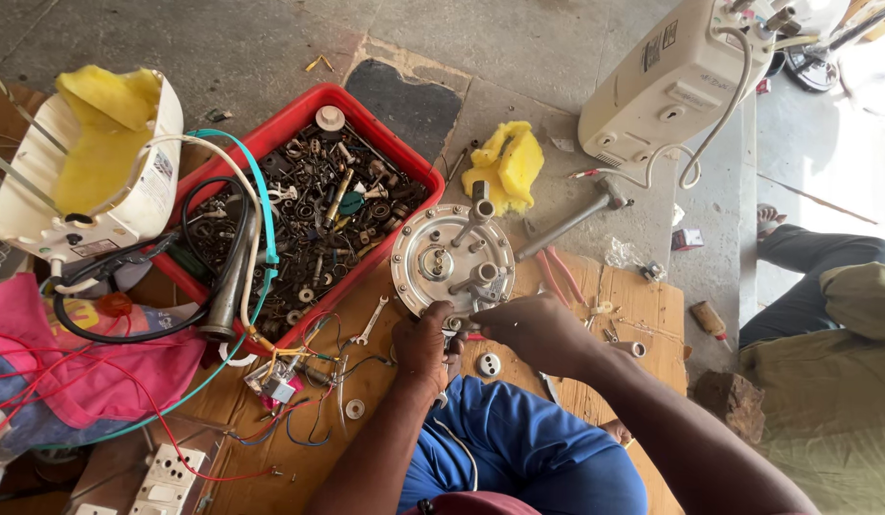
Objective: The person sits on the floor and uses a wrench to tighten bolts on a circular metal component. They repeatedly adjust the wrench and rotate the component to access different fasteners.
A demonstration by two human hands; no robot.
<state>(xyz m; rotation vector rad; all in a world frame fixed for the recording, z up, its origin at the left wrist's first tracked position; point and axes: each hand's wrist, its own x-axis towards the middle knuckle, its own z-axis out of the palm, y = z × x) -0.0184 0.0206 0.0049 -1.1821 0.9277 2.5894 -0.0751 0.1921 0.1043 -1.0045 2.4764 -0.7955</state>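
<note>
Two of our hands close together, left hand [425, 336] and right hand [530, 327] pinched on the near rim of a round metal flange plate [452, 258], silver, bolt-ringed, two pipe stubs upright

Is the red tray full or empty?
Nearly full: the red tray holds a dense heap of screws, nuts and small metal parts.

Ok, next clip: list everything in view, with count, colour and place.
round flange plate: one, silver with pipe stubs, centre, at both hands
tray: one, red, full of dark nuts and bolts, left of the plate
foam pieces: two, yellow, one above the plate, one in the left casing
heater casings: two, cream, top right and far left
hammer: one, grey, right of the plate
cloth: one, pink, lower left
left hand: on the plate's lower rim
right hand: beside it, fingertips at the rim
</note>
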